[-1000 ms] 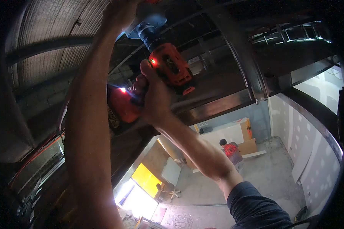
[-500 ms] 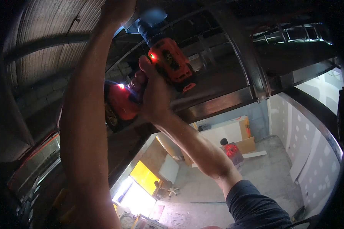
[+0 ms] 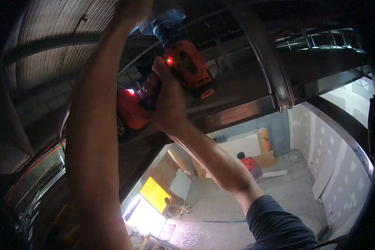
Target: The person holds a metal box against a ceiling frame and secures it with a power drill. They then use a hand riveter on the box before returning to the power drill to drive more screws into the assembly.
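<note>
Overhead, my right hand (image 3: 166, 96) is wrapped around the grip of a red and black cordless drill (image 3: 189, 62). Its fingers are closed and its thumb lies along the drill's side. The drill's nose points up at a bluish, lit piece (image 3: 164, 18) whose kind I cannot make out. Lower left, the red base of the drill glows with a small light, partly behind my left forearm. My left hand (image 3: 133, 10) reaches to the top edge beside the lit piece; its fingers are hidden, so its hold does not show.
A dark metal beam (image 3: 237, 114) and an upright metal post (image 3: 271, 62) stand close on the right. Corrugated roofing (image 3: 62, 21) is above left. Far below, a person in red (image 3: 249, 163) is near cardboard and boards. A wheeled chair base (image 3: 184, 208) stands on the floor.
The drill and my right hand have shifted very slightly, the drill a little to the right. My left hand has moved slightly right at the top. The room below appears shifted slightly left.
</note>
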